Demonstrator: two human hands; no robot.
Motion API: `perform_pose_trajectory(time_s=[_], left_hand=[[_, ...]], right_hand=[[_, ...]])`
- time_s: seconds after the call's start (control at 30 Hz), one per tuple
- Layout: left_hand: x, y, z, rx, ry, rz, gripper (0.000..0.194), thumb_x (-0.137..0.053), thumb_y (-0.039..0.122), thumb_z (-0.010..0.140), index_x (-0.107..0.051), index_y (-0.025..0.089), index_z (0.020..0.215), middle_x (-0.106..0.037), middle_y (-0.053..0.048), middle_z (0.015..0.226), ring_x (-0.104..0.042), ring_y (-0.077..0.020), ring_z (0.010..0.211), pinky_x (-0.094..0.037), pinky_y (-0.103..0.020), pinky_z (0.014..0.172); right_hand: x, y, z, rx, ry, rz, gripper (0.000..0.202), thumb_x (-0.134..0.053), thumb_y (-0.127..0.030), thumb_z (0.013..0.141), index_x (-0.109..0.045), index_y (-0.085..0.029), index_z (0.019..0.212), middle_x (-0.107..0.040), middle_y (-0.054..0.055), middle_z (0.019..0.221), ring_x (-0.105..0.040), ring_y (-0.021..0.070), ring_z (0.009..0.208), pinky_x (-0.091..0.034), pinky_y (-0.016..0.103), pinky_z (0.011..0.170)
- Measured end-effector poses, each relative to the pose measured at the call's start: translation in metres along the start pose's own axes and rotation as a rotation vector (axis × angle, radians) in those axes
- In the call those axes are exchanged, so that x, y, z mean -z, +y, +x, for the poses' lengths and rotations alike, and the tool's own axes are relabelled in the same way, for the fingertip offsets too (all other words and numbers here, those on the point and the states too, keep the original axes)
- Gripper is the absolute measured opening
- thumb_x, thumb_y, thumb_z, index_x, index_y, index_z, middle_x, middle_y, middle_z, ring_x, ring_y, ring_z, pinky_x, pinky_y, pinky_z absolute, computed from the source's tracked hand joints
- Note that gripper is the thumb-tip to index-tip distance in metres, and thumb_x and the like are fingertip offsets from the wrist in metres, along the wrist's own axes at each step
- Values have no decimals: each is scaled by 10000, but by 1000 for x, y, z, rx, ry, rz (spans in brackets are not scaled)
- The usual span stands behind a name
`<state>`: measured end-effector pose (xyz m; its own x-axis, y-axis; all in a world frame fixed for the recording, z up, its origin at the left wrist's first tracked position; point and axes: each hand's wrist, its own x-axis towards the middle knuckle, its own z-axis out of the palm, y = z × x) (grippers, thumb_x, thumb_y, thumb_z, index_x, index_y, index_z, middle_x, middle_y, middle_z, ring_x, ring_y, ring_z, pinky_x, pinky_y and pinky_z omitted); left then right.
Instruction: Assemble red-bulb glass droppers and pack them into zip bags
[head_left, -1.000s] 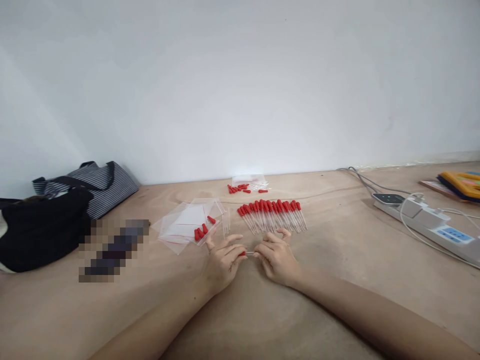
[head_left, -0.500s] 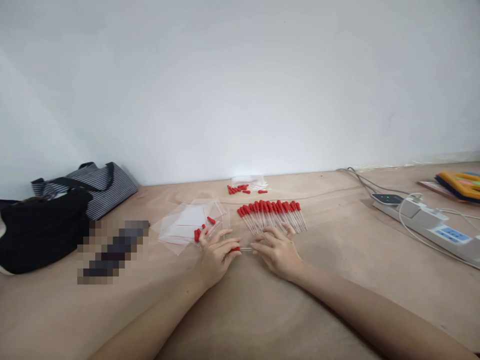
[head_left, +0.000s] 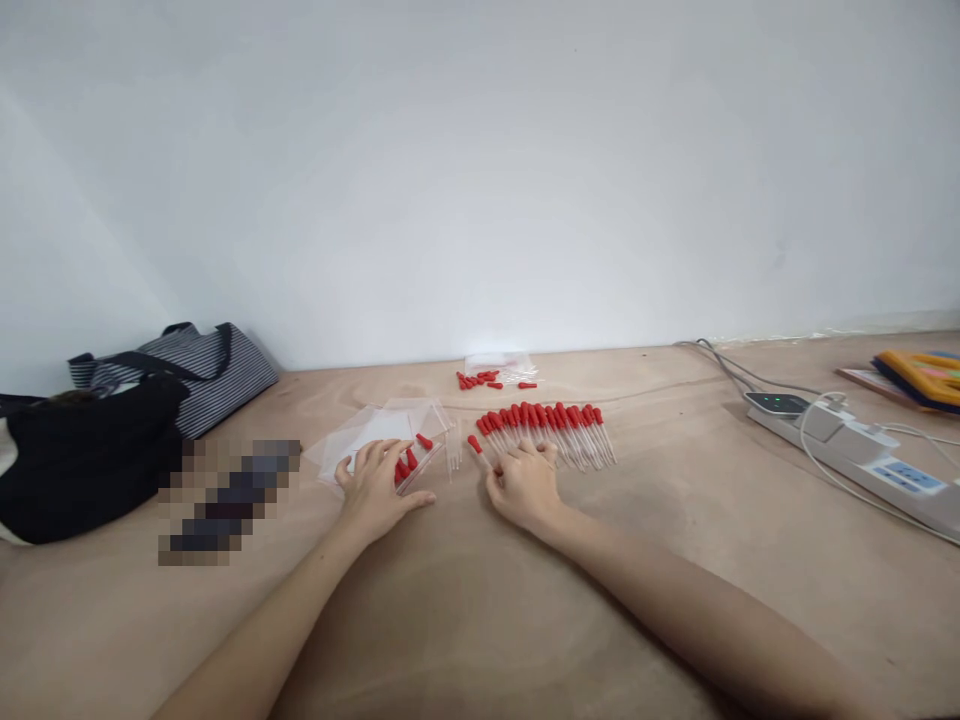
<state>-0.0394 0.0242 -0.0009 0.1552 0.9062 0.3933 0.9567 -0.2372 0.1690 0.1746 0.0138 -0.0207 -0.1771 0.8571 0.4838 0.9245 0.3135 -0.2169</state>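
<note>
Head view: the right hand (head_left: pixel 525 486) holds a dropper (head_left: pixel 479 451) by its stem (head_left: pixel 487 462) in a narrow grip, red bulb (head_left: pixel 474 442) toward 10 o'clock. A dropper row (head_left: pixel 553 418) lies at this hand's 1 o'clock. The left hand (head_left: pixel 373 495), grip wide, is over the clear bags (head_left: pixel 379 427), loose bulbs (head_left: pixel 412 460) at its 2 o'clock.

2 hands (head_left: pixel 525 487), min. 12 droppers (head_left: pixel 551 416), 1 pwr strip (head_left: pixel 855 458).

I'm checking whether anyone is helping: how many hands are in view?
2: the left hand, fingers spread over the clear bags, and the right hand, at a red-bulbed dropper. No hand seems hidden.
</note>
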Motion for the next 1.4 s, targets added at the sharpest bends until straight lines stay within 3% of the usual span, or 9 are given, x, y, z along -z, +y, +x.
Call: perform_pose_trajectory(time_s=[0.13, 0.33, 0.53, 0.63, 0.8, 1.03, 1.2, 1.3, 1.4], left_hand=[[12, -4, 2, 187, -177, 51, 593, -681, 511, 540, -537, 245, 1050, -532, -98, 1116, -395, -331, 1065, -278, -455, 829], [14, -4, 3, 174, -200, 70, 373, -630, 453, 642, -581, 267, 962, -559, -57, 1061, -418, -287, 1035, -288, -385, 781], [3, 3, 5, 182, -55, 158, 317, -531, 484, 729, -605, 217, 883, -602, -77, 949, -472, -273, 957, -280, -401, 770], [-5, 6, 9, 162, 39, 203, 297, -525, 469, 734, -615, 198, 819, -596, -86, 945, -471, -270, 951, -270, -419, 790], [-18, 6, 14, 135, 96, 186, 242, -539, 421, 722, -625, 197, 698, -590, -80, 944, -468, -261, 953, -257, -437, 807], [-19, 6, 14, 142, 191, 118, 161, -541, 326, 715, -637, 205, 670, -594, -85, 978, -467, -262, 982, -247, -436, 818], [-15, 11, 10, 38, 286, 55, 121, -543, 297, 721, -614, 202, 697, -617, -73, 936, -498, -253, 946, -240, -423, 819], [-12, 21, 2, -127, 207, -34, 82, -531, 257, 730, -597, 208, 735, -636, -40, 867, -529, -223, 894, -248, -395, 802], [-11, 35, -7, -259, 84, -118, 81, -519, 252, 741, -592, 218, 750, -641, -14, 824, -541, -204, 858, -256, -377, 780]], right_hand=[[-12, -16, 29, -108, -112, -43, 186, -451, -233, 740, -621, -161, 757, -646, 96, 790, -473, 227, 856, -204, 383, 752], [-21, -13, 41, -135, -122, -77, 264, -409, -262, 783, -638, -134, 765, -636, 131, 821, -463, 242, 879, -198, 399, 783], [-18, -23, 49, -139, -101, -48, 272, -400, -262, 784, -616, -129, 882, -613, 150, 934, -446, 257, 928, -215, 400, 774], [-19, -35, 59, -193, -161, -25, 292, -407, -291, 780, -631, -132, 882, -611, 157, 963, -437, 272, 964, -219, 406, 782], [-26, -44, 73, -298, -281, -32, 281, -437, -265, 756, -654, -153, 895, -620, 155, 972, -450, 284, 995, -199, 428, 824], [-29, -44, 81, -339, -343, -26, 268, -448, -278, 760, -661, -169, 883, -637, 156, 926, -483, 302, 977, -205, 449, 812], [-14, -38, 71, -299, -248, -2, 299, -387, -284, 810, -648, -150, 862, -626, 148, 936, -460, 271, 976, -208, 415, 795], [2, -17, 47, -159, -85, 57, 290, -392, -312, 826, -636, -157, 805, -626, 114, 887, -456, 232, 911, -212, 379, 754], [16, 18, 12, 69, -4, 118, 246, -437, -320, 826, -630, -190, 748, -612, 51, 794, -440, 179, 833, -203, 350, 742]])
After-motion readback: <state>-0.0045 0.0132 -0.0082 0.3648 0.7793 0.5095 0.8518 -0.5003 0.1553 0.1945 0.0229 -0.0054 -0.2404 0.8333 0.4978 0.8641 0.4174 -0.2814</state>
